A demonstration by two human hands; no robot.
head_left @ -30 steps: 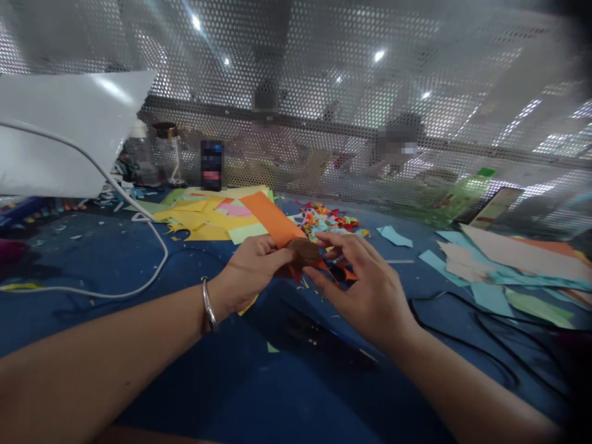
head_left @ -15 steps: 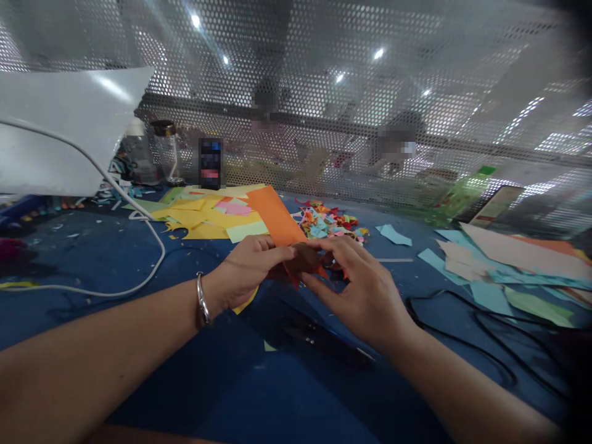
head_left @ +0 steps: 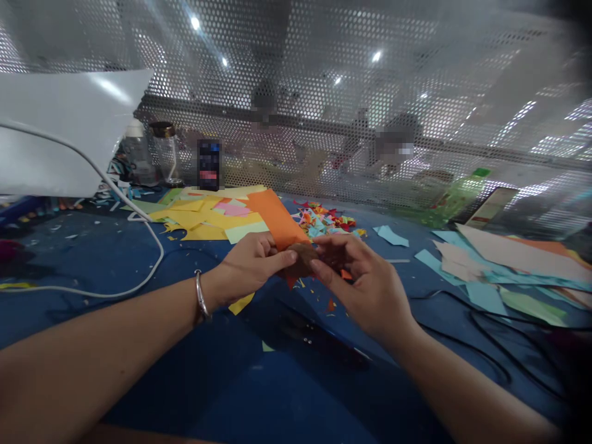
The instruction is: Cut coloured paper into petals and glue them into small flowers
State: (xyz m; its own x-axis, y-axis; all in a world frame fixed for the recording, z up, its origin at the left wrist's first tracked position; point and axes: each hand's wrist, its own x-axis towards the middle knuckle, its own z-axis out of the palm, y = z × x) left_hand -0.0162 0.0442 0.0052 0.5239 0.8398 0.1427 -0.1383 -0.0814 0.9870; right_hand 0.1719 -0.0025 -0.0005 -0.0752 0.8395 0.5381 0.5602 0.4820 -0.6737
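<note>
My left hand (head_left: 250,268) pinches the near end of an orange paper strip (head_left: 274,219) that rises away from me over the blue table (head_left: 185,370). A small brown paper piece (head_left: 301,256) sits at that same end, between both hands. My right hand (head_left: 365,283) has its fingers curled onto the brown piece from the right. A few tiny orange and red scraps (head_left: 331,304) lie on the table just under the hands.
Yellow, green and pink sheets (head_left: 208,219) lie behind the left hand, a heap of coloured offcuts (head_left: 324,222) behind the right. More sheets (head_left: 509,262) are at the right. A white cable (head_left: 139,271) curves at left, black cables (head_left: 462,333) at right. Perforated metal screen (head_left: 370,123) closes the back.
My right hand has gone from fingers spread beside the brown piece to fingers closed on it. Small orange scraps have dropped onto the table below. The left hand has barely moved.
</note>
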